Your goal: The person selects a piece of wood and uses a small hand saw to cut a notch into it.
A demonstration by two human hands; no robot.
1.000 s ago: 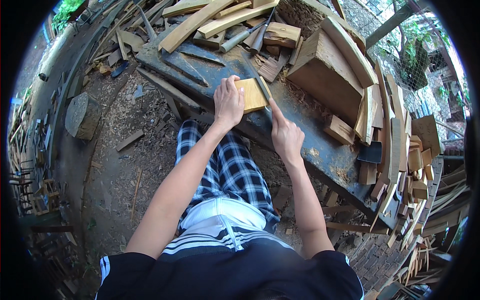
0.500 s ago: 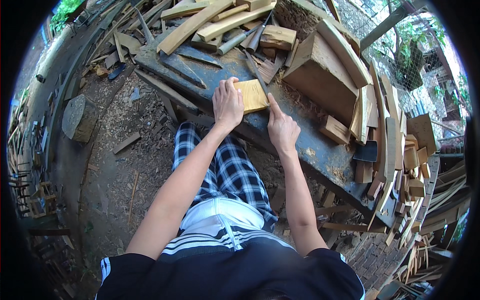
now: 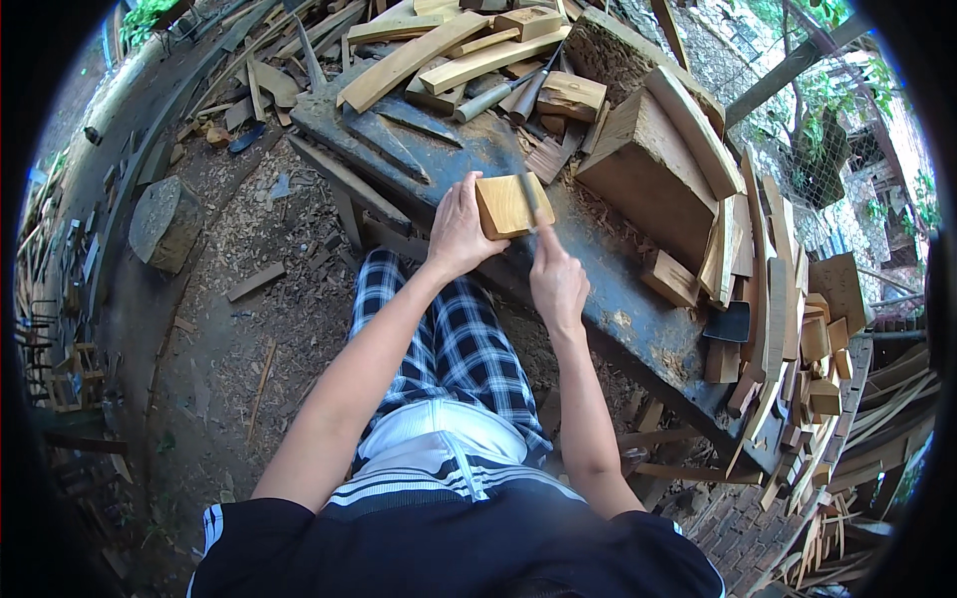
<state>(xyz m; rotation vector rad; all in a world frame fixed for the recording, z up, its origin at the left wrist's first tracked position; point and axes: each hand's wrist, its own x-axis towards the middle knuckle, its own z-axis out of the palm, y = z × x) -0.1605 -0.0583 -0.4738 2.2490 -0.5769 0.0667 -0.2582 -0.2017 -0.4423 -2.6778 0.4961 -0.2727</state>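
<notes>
My left hand [image 3: 458, 227] grips the left side of a small pale-yellow wooden block [image 3: 506, 207] at the near edge of the bench, thumb along its lower edge. My right hand [image 3: 556, 283] is closed on a long flat metal file [image 3: 529, 191], index finger stretched along it; the blurred tool lies across the right part of the block's top. The worn blue-grey bench [image 3: 628, 334] runs diagonally beneath both hands.
Wooden offcuts [image 3: 399, 60] and tools with metal shafts [image 3: 488, 100] crowd the bench's far end. A large wooden block [image 3: 648, 184] and stacked curved pieces [image 3: 773, 299] line its right side. A stump [image 3: 164, 224] and shavings lie on the ground at left.
My left thumb has shifted down to the block's lower edge and the block looks turned slightly. The file has moved from the block's right edge inward onto its top.
</notes>
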